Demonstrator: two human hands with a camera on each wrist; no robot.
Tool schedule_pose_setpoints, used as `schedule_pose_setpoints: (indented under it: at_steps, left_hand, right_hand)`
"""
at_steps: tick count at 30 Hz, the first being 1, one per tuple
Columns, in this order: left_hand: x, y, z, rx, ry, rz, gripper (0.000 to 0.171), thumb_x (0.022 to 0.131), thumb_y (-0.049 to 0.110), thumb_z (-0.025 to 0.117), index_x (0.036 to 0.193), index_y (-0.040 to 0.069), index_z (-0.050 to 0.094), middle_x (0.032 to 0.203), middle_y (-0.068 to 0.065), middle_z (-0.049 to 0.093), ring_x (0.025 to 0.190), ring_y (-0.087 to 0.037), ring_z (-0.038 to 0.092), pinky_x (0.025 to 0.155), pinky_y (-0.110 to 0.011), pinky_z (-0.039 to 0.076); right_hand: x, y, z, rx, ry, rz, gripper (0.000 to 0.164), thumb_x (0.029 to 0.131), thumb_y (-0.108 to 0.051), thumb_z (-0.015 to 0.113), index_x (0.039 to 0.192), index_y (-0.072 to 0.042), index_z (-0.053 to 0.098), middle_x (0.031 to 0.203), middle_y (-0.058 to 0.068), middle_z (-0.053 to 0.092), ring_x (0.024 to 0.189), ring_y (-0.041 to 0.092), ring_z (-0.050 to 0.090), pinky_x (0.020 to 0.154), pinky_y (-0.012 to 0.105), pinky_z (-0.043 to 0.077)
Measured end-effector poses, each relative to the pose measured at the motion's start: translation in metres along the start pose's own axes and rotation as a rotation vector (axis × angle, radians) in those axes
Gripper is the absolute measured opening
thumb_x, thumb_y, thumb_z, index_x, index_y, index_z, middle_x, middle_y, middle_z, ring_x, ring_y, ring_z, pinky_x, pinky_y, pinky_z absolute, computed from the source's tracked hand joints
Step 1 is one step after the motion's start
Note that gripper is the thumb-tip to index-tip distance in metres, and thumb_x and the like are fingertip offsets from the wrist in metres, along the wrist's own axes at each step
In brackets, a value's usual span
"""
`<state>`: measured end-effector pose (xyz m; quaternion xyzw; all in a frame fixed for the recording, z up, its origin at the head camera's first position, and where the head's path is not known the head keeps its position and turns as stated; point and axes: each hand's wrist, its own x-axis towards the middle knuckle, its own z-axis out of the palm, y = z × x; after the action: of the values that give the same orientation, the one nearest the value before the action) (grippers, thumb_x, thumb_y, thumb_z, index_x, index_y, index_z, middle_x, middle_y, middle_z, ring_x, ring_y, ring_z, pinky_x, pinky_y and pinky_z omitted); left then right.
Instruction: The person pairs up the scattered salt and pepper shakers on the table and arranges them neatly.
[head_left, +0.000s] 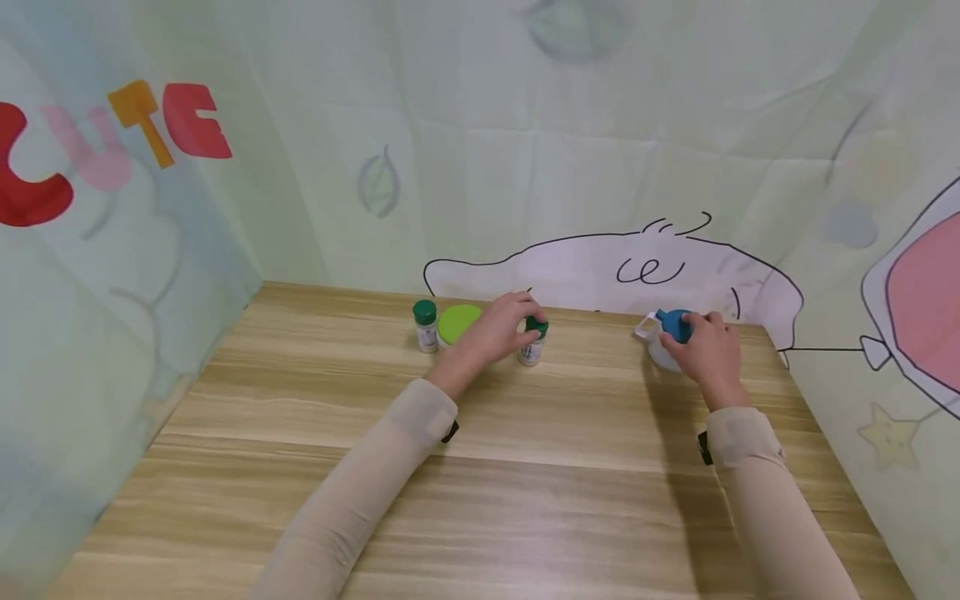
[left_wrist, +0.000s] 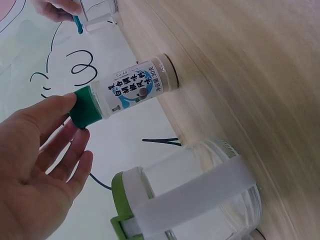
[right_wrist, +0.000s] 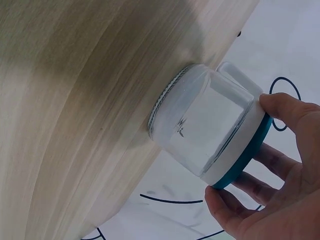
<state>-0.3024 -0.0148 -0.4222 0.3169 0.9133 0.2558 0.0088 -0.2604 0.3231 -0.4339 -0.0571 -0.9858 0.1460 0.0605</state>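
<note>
My left hand [head_left: 495, 331] pinches the green cap of a small spice bottle [head_left: 531, 352] near the table's back edge. In the left wrist view the thumb and fingertips touch the cap of the bottle [left_wrist: 135, 86], whose printed label faces the camera. My right hand [head_left: 712, 354] holds the blue lid of a clear seasoning jar [head_left: 663, 357] at the back right. In the right wrist view thumb and fingers span the lid's rim, and the jar [right_wrist: 205, 120] stands with its base on the table.
Left of the left hand are a clear jar with a light green lid [head_left: 460, 320], partly hidden, and a second green-capped spice bottle [head_left: 426, 330]. A printed cloth backdrop [head_left: 480, 167] rises behind the wooden table [head_left: 555, 500] and along both sides.
</note>
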Motion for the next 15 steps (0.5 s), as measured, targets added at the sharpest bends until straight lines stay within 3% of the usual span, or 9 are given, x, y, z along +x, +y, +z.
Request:
schedule_pose_setpoints:
  at_steps: [5, 11, 15]
  left_hand:
    - [-0.002, 0.003, 0.002, 0.000, 0.024, -0.012, 0.021, 0.100, 0.015, 0.076, 0.119, 0.005, 0.075, 0.121, -0.008, 0.071, 0.120, -0.025, 0.063, 0.110, -0.037, 0.052]
    - [-0.006, 0.008, 0.006, 0.094, 0.022, -0.004, 0.019, 0.102, 0.015, 0.073, 0.118, 0.005, 0.074, 0.120, -0.009, 0.072, 0.121, -0.027, 0.064, 0.109, -0.038, 0.053]
    - [-0.008, 0.010, 0.008, 0.139, 0.058, -0.001, 0.016, 0.103, 0.014, 0.072, 0.116, 0.006, 0.073, 0.118, -0.008, 0.071, 0.119, -0.026, 0.065, 0.107, -0.038, 0.054]
  right_hand:
    - [0.002, 0.001, 0.002, 0.060, 0.014, 0.029, 0.066, 0.103, -0.038, 0.066, 0.143, 0.011, 0.051, 0.143, 0.044, 0.042, 0.128, 0.061, 0.040, 0.106, 0.069, 0.040]
    - [0.004, 0.002, 0.004, 0.084, -0.005, 0.047, 0.067, 0.102, -0.040, 0.068, 0.139, 0.012, 0.051, 0.134, 0.044, 0.050, 0.127, 0.058, 0.039, 0.106, 0.067, 0.034]
    - [0.008, 0.001, 0.004, 0.080, 0.000, 0.059, 0.065, 0.100, -0.040, 0.069, 0.137, 0.010, 0.050, 0.130, 0.043, 0.052, 0.125, 0.059, 0.038, 0.105, 0.067, 0.031]
